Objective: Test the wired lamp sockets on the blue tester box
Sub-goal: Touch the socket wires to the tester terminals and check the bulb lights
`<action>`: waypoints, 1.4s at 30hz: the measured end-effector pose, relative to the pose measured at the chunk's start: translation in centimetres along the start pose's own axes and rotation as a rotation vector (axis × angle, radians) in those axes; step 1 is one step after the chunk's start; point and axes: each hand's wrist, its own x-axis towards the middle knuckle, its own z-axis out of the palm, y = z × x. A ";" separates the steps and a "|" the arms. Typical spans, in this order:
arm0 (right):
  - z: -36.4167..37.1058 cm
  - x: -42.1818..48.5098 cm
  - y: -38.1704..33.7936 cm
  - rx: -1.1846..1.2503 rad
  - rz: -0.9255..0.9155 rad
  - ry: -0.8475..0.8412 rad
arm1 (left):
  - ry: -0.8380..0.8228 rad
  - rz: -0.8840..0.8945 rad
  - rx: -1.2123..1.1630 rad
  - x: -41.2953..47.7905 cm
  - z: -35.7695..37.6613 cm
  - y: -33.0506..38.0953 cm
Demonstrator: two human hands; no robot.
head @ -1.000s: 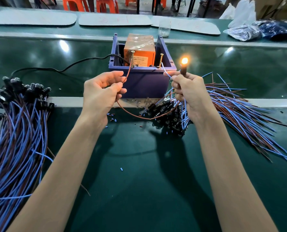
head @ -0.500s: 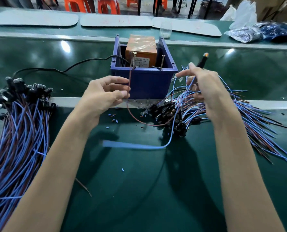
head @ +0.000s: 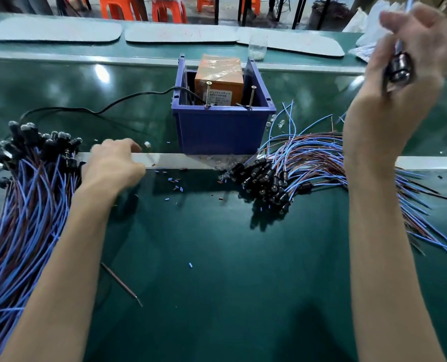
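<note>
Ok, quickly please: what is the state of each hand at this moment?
Left hand: blurred, low beside the left wire bundle; cannot tell whether it holds anything.
Right hand: raised, fingers curled round a black lamp socket.

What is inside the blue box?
An orange block with a label, two screws at the front rim, and a black cable entering from the left. The blue box front wall hides its floor.

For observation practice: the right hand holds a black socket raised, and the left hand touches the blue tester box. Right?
No: head view shows the left hand apart from the blue tester box, by the left wire bundle. The right hand does hold a black socket raised.
</note>
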 end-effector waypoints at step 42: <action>2.4 -5.6 -1.6 0.533 0.554 -1.438 | -0.118 0.609 -1.025 -8.2 -4.8 8.2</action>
